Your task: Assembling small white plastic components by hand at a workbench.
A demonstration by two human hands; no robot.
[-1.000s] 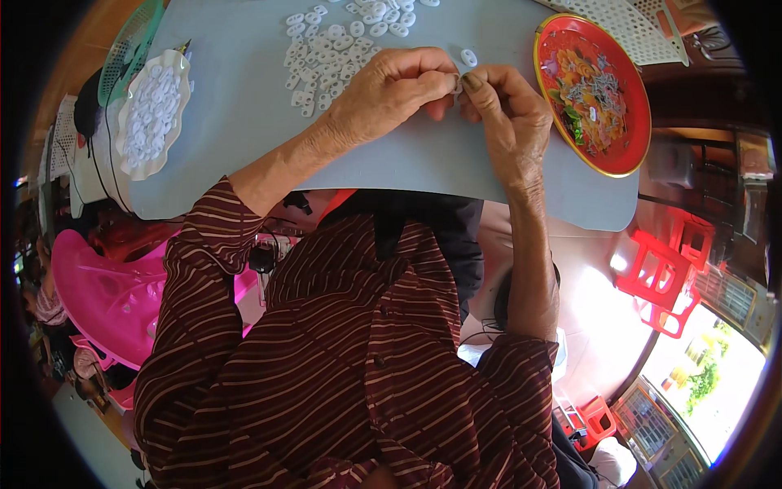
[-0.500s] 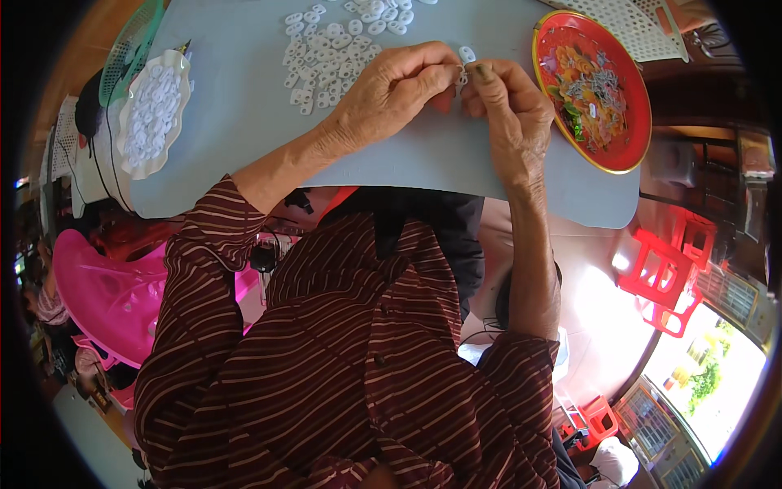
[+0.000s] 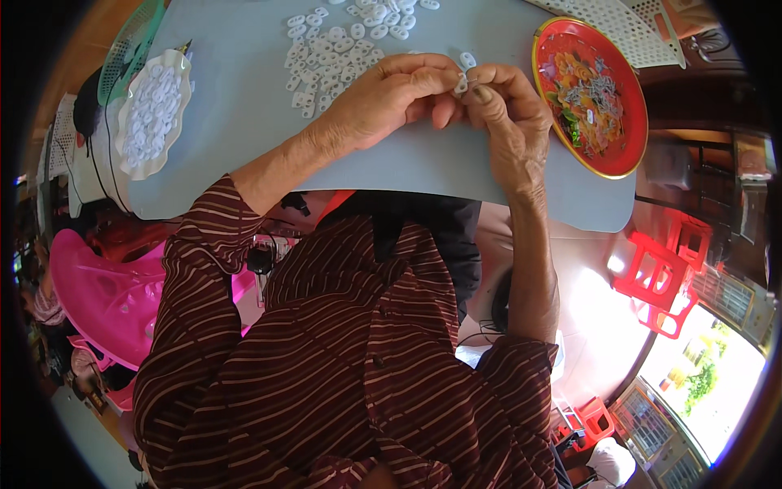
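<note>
My left hand (image 3: 401, 94) and my right hand (image 3: 515, 110) meet over the grey-blue table, fingertips almost touching. Pinched in my left fingers is a small white oval plastic piece (image 3: 462, 85) with a hole. My right thumb and forefinger are closed right beside it; a thin light sliver seems to run from them, too fine to name. Just beyond the fingertips lies another white oval piece (image 3: 467, 60). A loose spread of such two-holed white pieces (image 3: 326, 69) covers the table beyond my left forearm.
At the right stands a red round tray (image 3: 631, 151) with a gold rim, holding small grey metal-looking bits. A white scalloped dish (image 3: 186, 90) of white pieces sits at the left, near a green mesh basket (image 3: 130, 49). A white perforated basket (image 3: 627, 28) is at the far right.
The white piece between my fingertips shows more clearly now. Both hands have shifted slightly nearer, and my left fingers have turned a little. The view has moved slightly.
</note>
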